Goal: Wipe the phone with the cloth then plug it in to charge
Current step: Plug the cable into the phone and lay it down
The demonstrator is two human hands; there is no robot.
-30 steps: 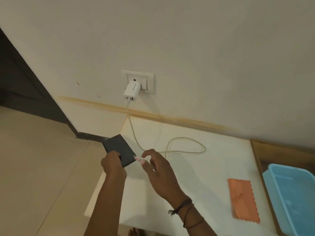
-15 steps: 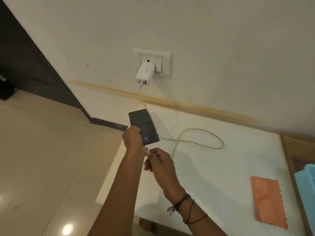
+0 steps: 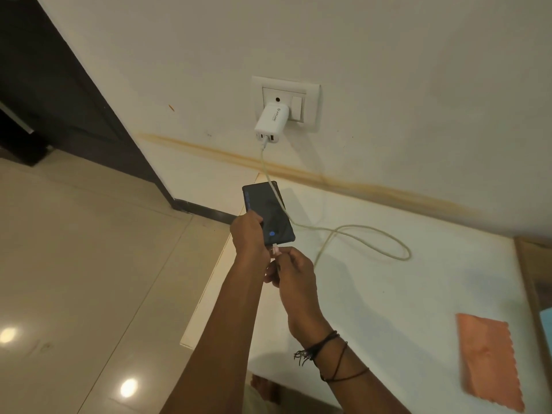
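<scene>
The phone [image 3: 268, 215] was held above the near-left corner of the white table [image 3: 388, 294], screen up and showing a small blue mark, gripped along its left edge by the closed left hand [image 3: 249, 234]. The right hand [image 3: 294, 271] was pinched shut on the pink-tipped plug [image 3: 274, 250] at the phone's lower end, its pale cable [image 3: 373, 231] looping over the table up to the white charger [image 3: 270, 124] in the wall socket [image 3: 286, 101]. The orange cloth [image 3: 490, 360] lay flat well apart to the right.

Dark phone [image 3: 268, 215] lit, cable [image 3: 358, 231] plugged in; orange cloth [image 3: 490, 363] flat on table.
</scene>
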